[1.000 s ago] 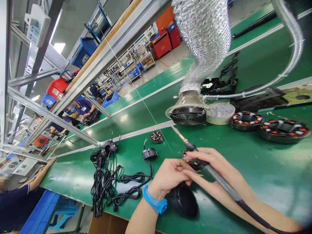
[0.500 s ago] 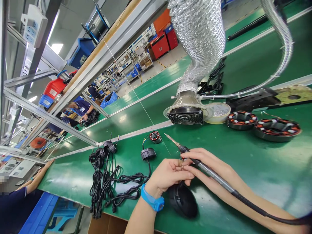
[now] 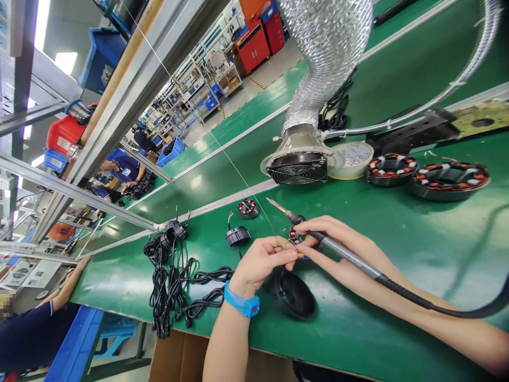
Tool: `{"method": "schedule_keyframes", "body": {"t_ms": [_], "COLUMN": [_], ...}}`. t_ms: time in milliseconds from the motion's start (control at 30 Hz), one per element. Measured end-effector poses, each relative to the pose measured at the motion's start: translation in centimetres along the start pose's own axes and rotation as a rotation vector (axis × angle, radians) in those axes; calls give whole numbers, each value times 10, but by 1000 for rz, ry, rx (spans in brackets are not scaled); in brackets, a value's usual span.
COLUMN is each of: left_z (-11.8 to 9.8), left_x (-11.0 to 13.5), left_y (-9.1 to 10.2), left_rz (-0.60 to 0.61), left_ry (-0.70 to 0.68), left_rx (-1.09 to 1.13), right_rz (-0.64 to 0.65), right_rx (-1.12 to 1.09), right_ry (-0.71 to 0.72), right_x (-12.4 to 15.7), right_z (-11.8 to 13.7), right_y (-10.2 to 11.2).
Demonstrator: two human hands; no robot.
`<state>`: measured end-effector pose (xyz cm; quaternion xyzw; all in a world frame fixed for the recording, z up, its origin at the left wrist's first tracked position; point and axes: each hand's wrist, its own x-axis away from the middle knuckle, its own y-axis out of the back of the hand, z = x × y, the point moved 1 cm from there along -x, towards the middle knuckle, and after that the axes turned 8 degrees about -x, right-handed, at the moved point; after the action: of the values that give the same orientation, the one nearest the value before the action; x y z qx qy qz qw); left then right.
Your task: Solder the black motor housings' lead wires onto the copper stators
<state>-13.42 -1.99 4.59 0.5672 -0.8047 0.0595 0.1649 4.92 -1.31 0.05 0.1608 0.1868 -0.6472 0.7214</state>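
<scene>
My right hand (image 3: 336, 236) grips a soldering iron (image 3: 345, 255), its tip pointing up and left over the bench. The fingers of my left hand (image 3: 266, 261), which wears a blue wristband (image 3: 241, 301), pinch thin wires (image 3: 303, 257). Yellow and blue show on these wires between the two hands. Partly hidden behind the fingers is a small wound stator (image 3: 293, 236). Just below my hands lies a round black housing (image 3: 296, 296). A thin line of wire (image 3: 234, 170) runs down from the overhead frame towards my left hand.
A fume extractor fan (image 3: 300, 172) on a foil duct stands behind my hands. Two larger stators (image 3: 449, 180) sit right of a tub (image 3: 352, 161). To the left are a small stator (image 3: 248, 208), black caps (image 3: 237, 236) and bundled black cables (image 3: 163, 297). Co-workers sit farther off.
The view has shifted, so the bench stands higher in the picture. My hands have drawn slightly apart, showing the small stator and coloured wires more. The iron stays in my right hand.
</scene>
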Motion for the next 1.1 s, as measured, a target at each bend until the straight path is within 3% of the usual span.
{"method": "schedule_keyframes", "body": {"t_ms": [367, 533, 633, 767, 900, 1100], "left_z": [8, 10, 9, 11, 13, 15], "left_x": [-3, -6, -8, -11, -15, -17], "left_y": [-3, -6, -4, 0, 3, 3], "left_rz": [-16, -134, -270, -388, -398, -382], "left_ry": [24, 17, -26, -61, -21, 23], "left_rx": [104, 115, 69, 73, 126, 154], "right_rz": [-11, -25, -77, -158, -223, -226], "right_rx": [-52, 55, 77, 144, 211, 202], "right_ry": [-114, 41, 109, 14, -88, -17], "right_x": [0, 1, 0, -5, -9, -9], "right_z": [-10, -4, 1, 9, 8, 3], "right_y": [1, -2, -1, 7, 17, 20]}}
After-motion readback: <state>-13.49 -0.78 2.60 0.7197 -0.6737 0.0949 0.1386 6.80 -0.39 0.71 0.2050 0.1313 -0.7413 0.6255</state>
